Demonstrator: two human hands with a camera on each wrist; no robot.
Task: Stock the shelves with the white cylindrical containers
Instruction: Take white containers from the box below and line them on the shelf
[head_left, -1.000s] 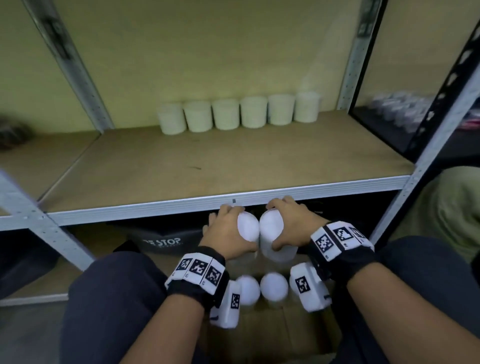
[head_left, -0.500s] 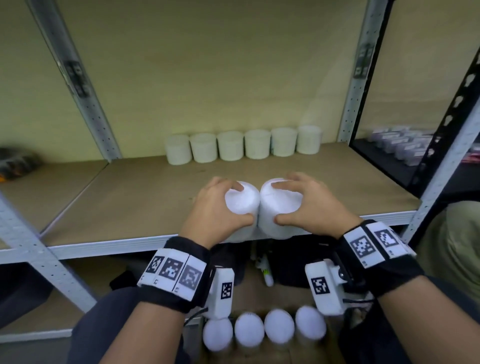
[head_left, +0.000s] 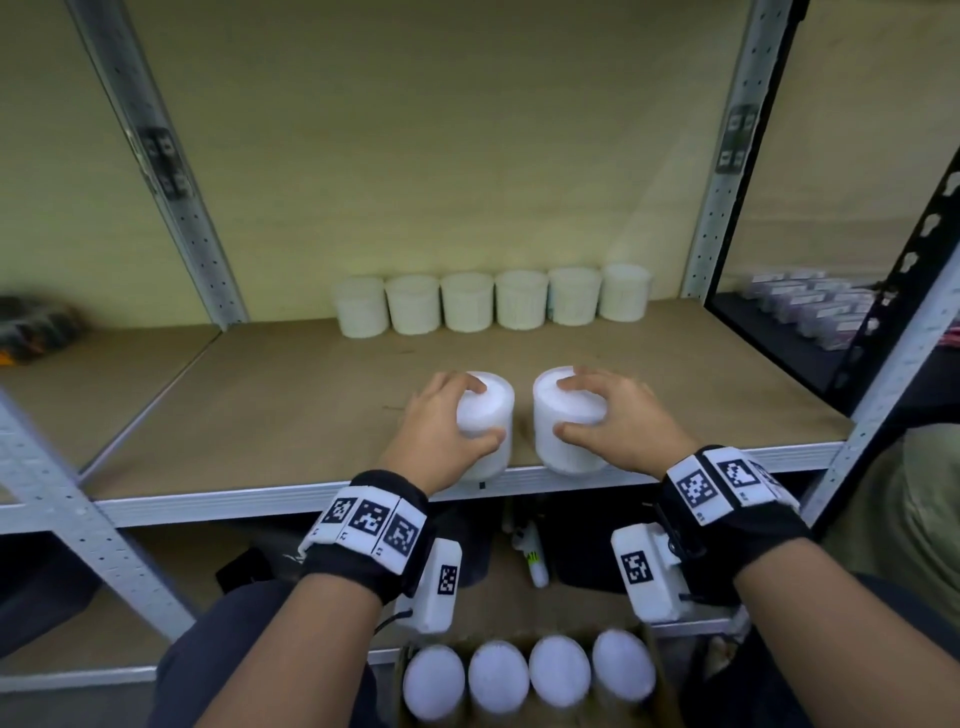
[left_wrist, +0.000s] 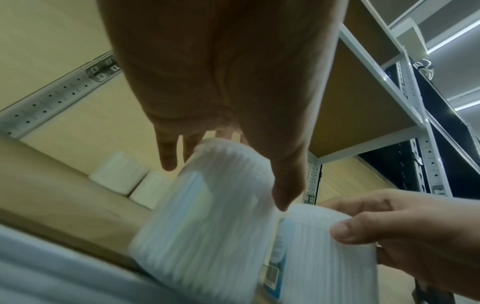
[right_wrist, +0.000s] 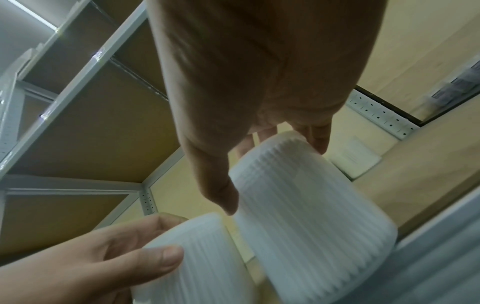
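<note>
Honestly nothing here is readable. The wrist bands (head_left: 370, 529) only carry black-and-white square marker codes, and the container (left_wrist: 322, 259) has a barcode and a blue label (left_wrist: 278, 250), way too blurry to make out.

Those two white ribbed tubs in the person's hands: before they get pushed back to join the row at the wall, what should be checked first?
1. Left hand grips its white ribbed plastic tub by the top: ok.
2. Right hand grips the second white tub the same way: ok.
3. Tubs apart, not knocking together: ok in the head view.
4. Bare brown shelf board between the tubs and the row of six white tubs at the wall: ok.
5. Tub bottoms resting flat on the board: cannot tell, hidden and blurred.
6. Tubs upright: roughly; the wrist views are blurred.
</note>
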